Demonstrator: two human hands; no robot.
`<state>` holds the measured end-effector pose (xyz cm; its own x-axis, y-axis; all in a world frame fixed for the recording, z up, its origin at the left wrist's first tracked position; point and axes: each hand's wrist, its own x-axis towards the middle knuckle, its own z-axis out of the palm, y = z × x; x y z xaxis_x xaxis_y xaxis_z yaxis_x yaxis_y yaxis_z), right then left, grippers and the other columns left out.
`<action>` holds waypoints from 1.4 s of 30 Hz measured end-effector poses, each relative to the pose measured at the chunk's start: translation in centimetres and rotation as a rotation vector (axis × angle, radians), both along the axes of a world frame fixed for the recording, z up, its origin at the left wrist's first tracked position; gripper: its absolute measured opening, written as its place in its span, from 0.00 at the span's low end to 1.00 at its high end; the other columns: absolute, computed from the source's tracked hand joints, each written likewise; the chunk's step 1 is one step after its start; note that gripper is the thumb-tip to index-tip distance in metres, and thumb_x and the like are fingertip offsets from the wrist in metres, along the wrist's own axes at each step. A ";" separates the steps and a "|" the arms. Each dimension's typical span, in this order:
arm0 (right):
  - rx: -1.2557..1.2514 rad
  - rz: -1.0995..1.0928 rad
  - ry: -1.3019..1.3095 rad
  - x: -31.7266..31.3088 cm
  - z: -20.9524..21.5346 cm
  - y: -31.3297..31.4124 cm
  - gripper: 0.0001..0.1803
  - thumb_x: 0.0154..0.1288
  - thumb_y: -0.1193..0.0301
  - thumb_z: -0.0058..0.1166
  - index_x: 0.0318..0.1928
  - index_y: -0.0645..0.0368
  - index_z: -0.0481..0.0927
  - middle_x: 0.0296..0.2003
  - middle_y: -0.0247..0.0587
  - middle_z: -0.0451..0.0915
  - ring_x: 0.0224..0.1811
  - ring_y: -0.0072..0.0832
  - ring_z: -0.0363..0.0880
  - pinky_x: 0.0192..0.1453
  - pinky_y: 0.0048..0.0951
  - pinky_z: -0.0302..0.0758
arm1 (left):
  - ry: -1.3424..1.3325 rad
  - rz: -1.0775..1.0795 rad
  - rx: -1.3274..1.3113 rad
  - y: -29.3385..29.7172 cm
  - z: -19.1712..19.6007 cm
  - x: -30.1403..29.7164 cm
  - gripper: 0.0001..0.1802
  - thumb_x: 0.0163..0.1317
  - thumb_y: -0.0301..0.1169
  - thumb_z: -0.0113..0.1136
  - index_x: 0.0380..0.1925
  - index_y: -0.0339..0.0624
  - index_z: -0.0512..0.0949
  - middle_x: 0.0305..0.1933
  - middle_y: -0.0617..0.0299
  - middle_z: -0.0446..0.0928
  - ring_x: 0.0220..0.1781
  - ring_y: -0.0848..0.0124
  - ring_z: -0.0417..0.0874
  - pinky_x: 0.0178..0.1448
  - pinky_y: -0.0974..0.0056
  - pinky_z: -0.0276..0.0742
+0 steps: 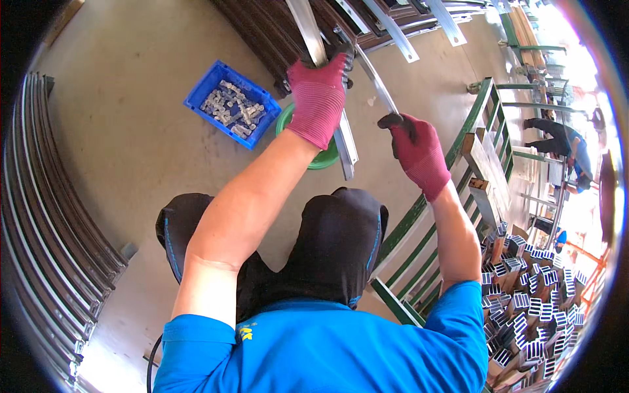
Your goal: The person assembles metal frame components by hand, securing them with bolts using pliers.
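Observation:
My left hand (319,98), in a maroon glove with dark fingertips, is wrapped round a silver metal profile (305,26). That profile runs from the top edge down past the wrist, its lower end (347,154) hanging over a green round basin (324,162). Farther right, my right hand (419,154), gloved alike, is closed on the near end of a thin metal bar (375,78). The bar slants up and left, its far end close to my left fingertips. A blue crate (213,123) holding several small metal fittings (230,106) sits on the floor left of the basin.
Dark brown profiles (262,33) are stacked ahead, with silver strips (393,29) jutting out. Long curved-looking profiles (49,229) lie at left. A green metal rack (409,226) stands at right, beside bundled profile ends (534,308). Another person (567,144) bends over farther right.

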<state>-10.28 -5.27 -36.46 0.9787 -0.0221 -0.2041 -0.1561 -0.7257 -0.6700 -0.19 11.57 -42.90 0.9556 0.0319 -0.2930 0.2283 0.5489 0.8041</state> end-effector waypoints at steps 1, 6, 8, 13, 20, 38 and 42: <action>-0.032 -0.012 -0.011 -0.2 0.3 0.1 0.15 0.79 0.67 0.47 0.46 0.61 0.86 0.19 0.26 0.67 0.22 0.15 0.65 0.28 0.24 0.64 | 0.004 -0.002 -0.002 0.0 0.1 -0.1 0.10 0.66 0.36 0.70 0.38 0.40 0.84 0.28 0.65 0.82 0.23 0.75 0.79 0.27 0.67 0.72; -0.089 0.007 -0.031 0.4 0.3 0.8 0.11 0.75 0.70 0.53 0.47 0.63 0.86 0.23 0.42 0.76 0.26 0.24 0.74 0.35 0.33 0.75 | 0.048 -0.032 0.004 0.6 0.3 -0.1 0.10 0.67 0.35 0.69 0.39 0.40 0.84 0.28 0.65 0.83 0.22 0.75 0.79 0.26 0.67 0.72; -0.284 0.081 -0.145 0.4 0.6 0.8 0.11 0.75 0.70 0.53 0.47 0.64 0.86 0.23 0.40 0.77 0.26 0.23 0.73 0.35 0.32 0.75 | 0.061 -0.017 -0.013 0.3 0.3 -0.3 0.10 0.67 0.35 0.68 0.39 0.41 0.84 0.28 0.65 0.83 0.21 0.75 0.79 0.25 0.67 0.72; 0.068 -0.060 0.045 1.5 0.4 0.8 0.12 0.75 0.68 0.54 0.44 0.64 0.86 0.23 0.46 0.80 0.25 0.29 0.78 0.35 0.35 0.76 | 0.075 0.026 -0.108 -0.5 1.1 -0.4 0.07 0.62 0.29 0.72 0.34 0.41 0.82 0.24 0.66 0.80 0.18 0.76 0.75 0.21 0.67 0.67; -0.036 -0.042 0.038 7.2 1.3 3.5 0.15 0.74 0.63 0.56 0.40 0.65 0.86 0.26 0.53 0.83 0.30 0.34 0.85 0.39 0.36 0.79 | 0.027 -0.021 -0.065 -0.5 -0.8 0.6 0.11 0.68 0.37 0.67 0.36 0.39 0.83 0.27 0.62 0.83 0.21 0.71 0.80 0.25 0.65 0.72; -0.339 0.023 -0.408 6.9 -0.6 4.1 0.13 0.69 0.60 0.61 0.45 0.55 0.85 0.33 0.54 0.85 0.38 0.55 0.84 0.41 0.48 0.80 | 0.085 0.161 -0.409 3.2 -0.4 -0.9 0.20 0.73 0.44 0.57 0.47 0.35 0.80 0.32 0.51 0.83 0.29 0.59 0.86 0.35 0.56 0.84; -0.151 -0.013 -0.364 7.9 -1.5 4.1 0.15 0.71 0.60 0.61 0.47 0.58 0.85 0.36 0.50 0.88 0.36 0.49 0.86 0.42 0.43 0.81 | 0.098 0.098 -0.348 4.4 1.1 -1.8 0.26 0.77 0.47 0.51 0.50 0.31 0.80 0.39 0.45 0.85 0.37 0.52 0.89 0.45 0.50 0.88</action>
